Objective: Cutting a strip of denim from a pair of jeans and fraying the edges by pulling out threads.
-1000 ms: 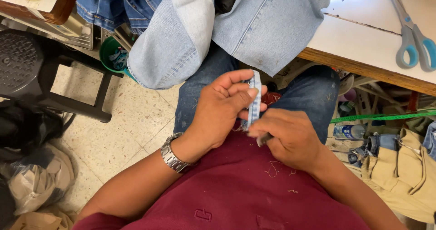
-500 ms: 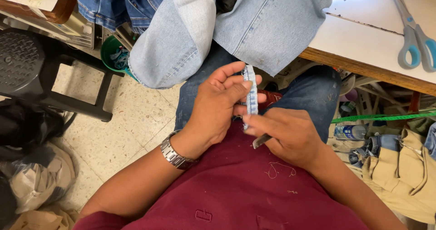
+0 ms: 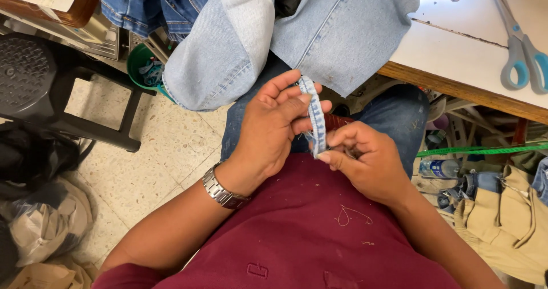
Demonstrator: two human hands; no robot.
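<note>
Over the lap, the left hand and right hand pinched a narrow denim strip, now raised upright from half a second earlier, below the desk edge.

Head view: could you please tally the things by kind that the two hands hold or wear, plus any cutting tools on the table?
Denim strip: 1
Wristwatch: 1
Scissors: 1
Total: 3

denim strip raised, right hand shifted up
</note>
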